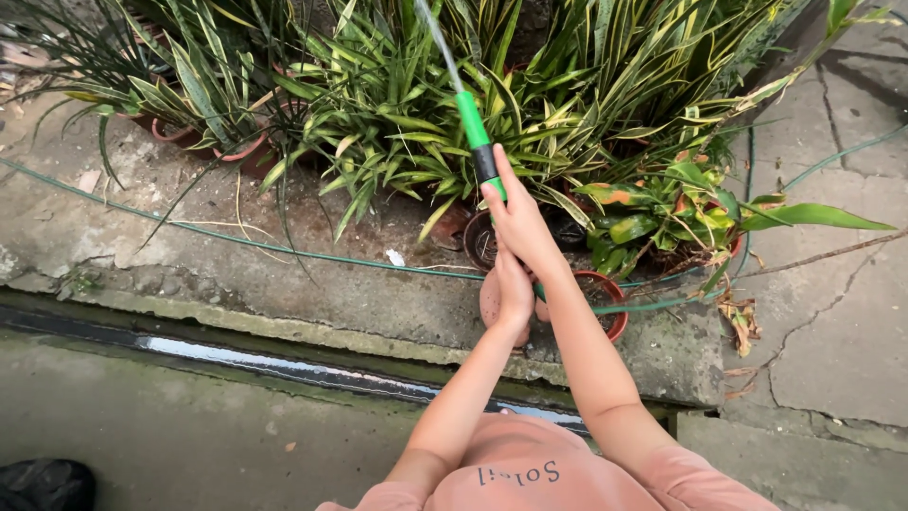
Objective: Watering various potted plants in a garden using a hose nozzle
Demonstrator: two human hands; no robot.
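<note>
Head cam: right hand [522, 227] wrapped tight round green nozzle [473, 128], left hand [514, 289] closed on the hose [284, 246] just below, both out over the pots [605, 303]. Jet [437, 43] running into the striped plants [454, 123] straight ahead. Watering looks mid-way: slab [189, 274] damp in patches, can't tell which plants are soaked

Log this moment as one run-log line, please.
right hand grips green hose nozzle | left hand holds hose below | water jet sprays striped potted plants
</note>
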